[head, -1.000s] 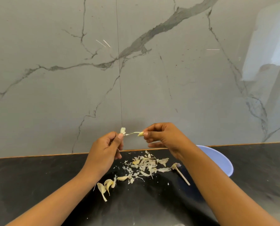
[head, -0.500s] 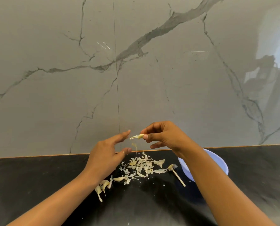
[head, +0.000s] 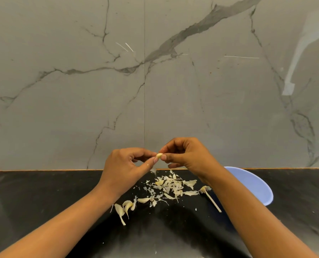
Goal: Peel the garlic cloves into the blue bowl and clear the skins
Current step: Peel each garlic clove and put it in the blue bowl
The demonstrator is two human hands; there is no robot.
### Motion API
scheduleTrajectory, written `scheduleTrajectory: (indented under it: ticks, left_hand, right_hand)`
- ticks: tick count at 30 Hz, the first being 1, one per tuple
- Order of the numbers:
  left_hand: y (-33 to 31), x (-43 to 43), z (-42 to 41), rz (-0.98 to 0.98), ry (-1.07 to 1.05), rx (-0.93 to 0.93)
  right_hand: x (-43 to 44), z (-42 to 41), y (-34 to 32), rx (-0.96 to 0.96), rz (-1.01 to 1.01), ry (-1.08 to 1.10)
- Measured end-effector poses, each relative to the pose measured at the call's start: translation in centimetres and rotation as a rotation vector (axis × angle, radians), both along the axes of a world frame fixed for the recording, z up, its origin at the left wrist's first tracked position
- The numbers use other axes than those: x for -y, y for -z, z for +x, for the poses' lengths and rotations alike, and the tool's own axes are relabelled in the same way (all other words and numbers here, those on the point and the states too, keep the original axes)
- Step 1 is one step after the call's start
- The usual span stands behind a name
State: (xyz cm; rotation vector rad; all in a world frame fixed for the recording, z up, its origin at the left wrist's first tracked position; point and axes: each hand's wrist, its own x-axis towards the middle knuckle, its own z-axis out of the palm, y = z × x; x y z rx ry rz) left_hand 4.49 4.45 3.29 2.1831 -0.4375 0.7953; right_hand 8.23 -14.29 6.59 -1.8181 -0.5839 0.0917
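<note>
The left hand point(head: 125, 164) and right hand point(head: 188, 157) both pinch one clove point(head: 159, 156) above the skins point(head: 170, 185); its long axis seems to run left to right. The bowl point(head: 255, 185) lies down-right, nearer the right hand

Text: you have nothing to read here.
Labels, brands: none legible on the blue bowl point(head: 255, 185), worktop point(head: 34, 192) or marble wall point(head: 62, 108).
Numbers, signs: none.
</note>
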Motion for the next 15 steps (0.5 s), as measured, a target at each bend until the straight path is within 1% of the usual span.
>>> scheduleTrajectory:
  ticks: [5,9,15]
  left_hand:
    - [-0.07,-0.18,-0.04,-0.005,0.002,-0.035]
    - [-0.27,-0.09,-0.26,-0.085,0.045,-0.114]
    - [-0.21,-0.24,-0.28,-0.132,0.054,-0.189]
  right_hand:
    - [-0.45,-0.02,0.53,0.064,-0.005,-0.002]
    - [-0.48,0.03,0.64,0.103,-0.015,-0.022]
    - [-0.52,0.04,0.94,0.111,-0.036,-0.041]
